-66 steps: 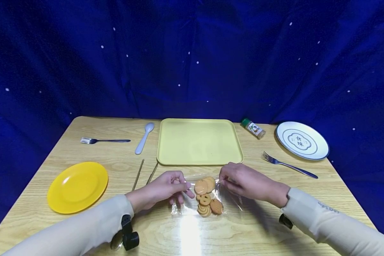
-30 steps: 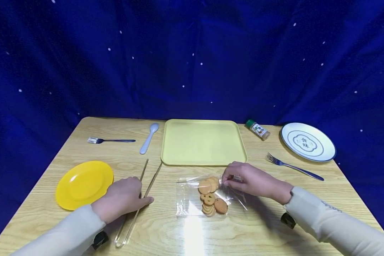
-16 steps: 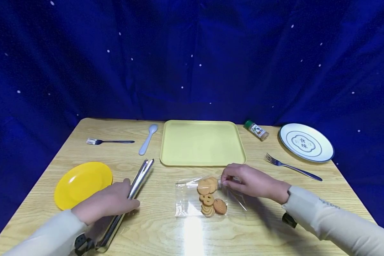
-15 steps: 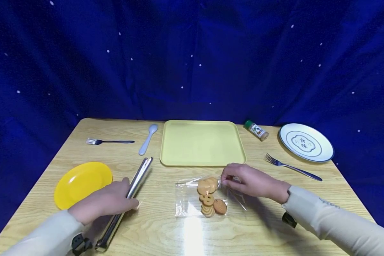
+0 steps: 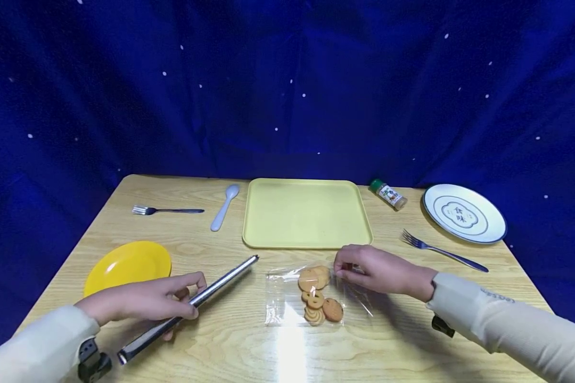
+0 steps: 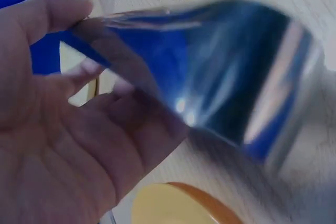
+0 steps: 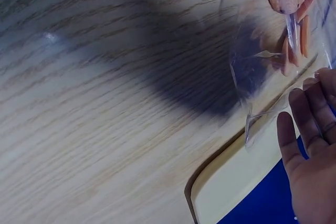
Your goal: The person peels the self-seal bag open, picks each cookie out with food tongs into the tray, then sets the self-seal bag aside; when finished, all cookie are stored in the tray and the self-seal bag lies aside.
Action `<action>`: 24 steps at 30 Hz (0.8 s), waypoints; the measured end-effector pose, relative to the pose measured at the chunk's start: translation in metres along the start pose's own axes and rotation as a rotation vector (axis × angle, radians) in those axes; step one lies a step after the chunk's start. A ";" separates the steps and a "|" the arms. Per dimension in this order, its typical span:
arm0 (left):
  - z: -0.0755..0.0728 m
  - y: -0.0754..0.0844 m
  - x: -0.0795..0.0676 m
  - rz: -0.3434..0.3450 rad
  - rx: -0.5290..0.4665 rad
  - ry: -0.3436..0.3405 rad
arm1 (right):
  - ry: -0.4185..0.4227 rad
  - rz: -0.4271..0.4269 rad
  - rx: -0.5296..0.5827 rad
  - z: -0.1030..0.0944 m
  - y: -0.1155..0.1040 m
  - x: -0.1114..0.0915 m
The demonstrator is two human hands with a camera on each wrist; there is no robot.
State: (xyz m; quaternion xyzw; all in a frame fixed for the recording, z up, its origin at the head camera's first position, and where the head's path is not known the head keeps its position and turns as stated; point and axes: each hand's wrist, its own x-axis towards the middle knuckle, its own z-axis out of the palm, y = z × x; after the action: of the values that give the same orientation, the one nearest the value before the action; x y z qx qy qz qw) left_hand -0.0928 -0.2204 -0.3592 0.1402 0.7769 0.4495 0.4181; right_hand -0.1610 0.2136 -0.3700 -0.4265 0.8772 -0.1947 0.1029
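Pinching tongs [image 5: 230,276] over the worktop's [image 5: 239,340] left-edge side, the left grip [image 5: 153,299] may slip if they twist; the right grip [image 5: 374,270] pinches the bag [image 5: 279,298].

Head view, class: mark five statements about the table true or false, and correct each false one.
1. The left hand holds the tongs. True.
2. The spoon lies between the left fork and the tray. True.
3. The cookies lie on the tray. False: the cookies are in the clear bag.
4. The bottle stands upright. False: the bottle lies on its side.
5. The right hand is over the yellow plate. False: the right hand is at the bag's edge.
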 end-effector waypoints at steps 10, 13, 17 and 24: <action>0.005 -0.006 0.007 0.022 0.019 -0.101 | -0.006 0.006 -0.032 -0.004 -0.001 0.000; 0.006 -0.006 0.012 0.068 0.158 -0.018 | -0.009 0.008 -0.035 -0.004 -0.001 -0.001; 0.007 -0.006 0.021 0.137 0.250 0.025 | -0.011 0.005 -0.036 -0.004 -0.001 0.000; 0.005 0.002 0.036 0.125 0.274 -0.005 | -0.011 -0.005 -0.044 -0.005 -0.002 0.001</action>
State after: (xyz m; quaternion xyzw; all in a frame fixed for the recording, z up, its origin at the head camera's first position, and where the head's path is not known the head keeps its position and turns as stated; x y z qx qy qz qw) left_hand -0.1111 -0.1944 -0.3778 0.2453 0.8196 0.3641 0.3682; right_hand -0.1621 0.2128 -0.3649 -0.4319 0.8797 -0.1732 0.0977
